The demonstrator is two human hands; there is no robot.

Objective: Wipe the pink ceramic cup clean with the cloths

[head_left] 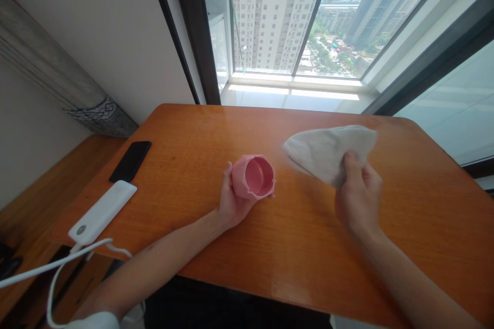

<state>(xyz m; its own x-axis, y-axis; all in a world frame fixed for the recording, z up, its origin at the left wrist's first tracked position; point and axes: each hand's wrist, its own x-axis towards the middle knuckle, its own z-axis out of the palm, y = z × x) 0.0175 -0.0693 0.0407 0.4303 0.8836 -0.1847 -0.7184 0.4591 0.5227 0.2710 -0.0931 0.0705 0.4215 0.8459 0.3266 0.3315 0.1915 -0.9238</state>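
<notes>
My left hand (231, 200) is wrapped round a pink cup (254, 177), which is tilted with its open mouth facing me, just above the orange wooden table (293, 236). To its right, my right hand (358, 193) pinches a white cloth (328, 149) between thumb and fingers. The cloth spreads out towards the far side and hangs a little above the tabletop, a short gap away from the cup.
A black phone (130, 160) lies near the table's left edge. Beside it sits a white power bank (102, 212) with a white cable (57, 267) running off the front left. A large window (309, 25) stands beyond the far edge.
</notes>
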